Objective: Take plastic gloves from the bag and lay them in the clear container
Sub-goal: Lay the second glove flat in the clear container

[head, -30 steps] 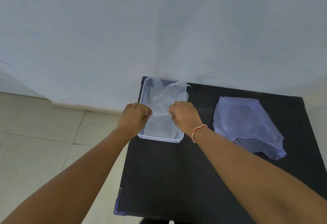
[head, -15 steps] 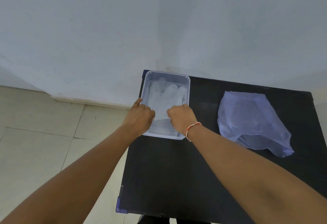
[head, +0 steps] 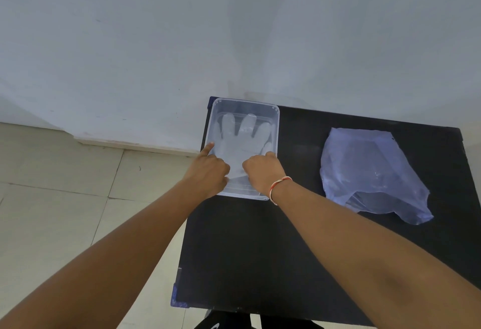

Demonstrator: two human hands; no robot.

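A clear plastic container (head: 277, 120) stands at the far left corner of the black table (head: 260, 250). A translucent plastic glove (head: 242, 141) lies flat inside it, fingers pointing toward the wall. My left hand (head: 208, 172) and my right hand (head: 263, 172) are over the container's near end, each curled on the glove's cuff. The left index finger points out along the left rim. A bluish plastic bag (head: 369, 170) lies on the table to the right, its mouth facing me, with more clear plastic showing inside.
A pale wall rises right behind the table. Tiled floor (head: 65, 198) lies to the left, below the table's left edge. Bare black tabletop separates the container from the bag and stretches toward me.
Both hands have lowered the glove from above the container down into it. The glove now lies spread flat on the container's bottom.
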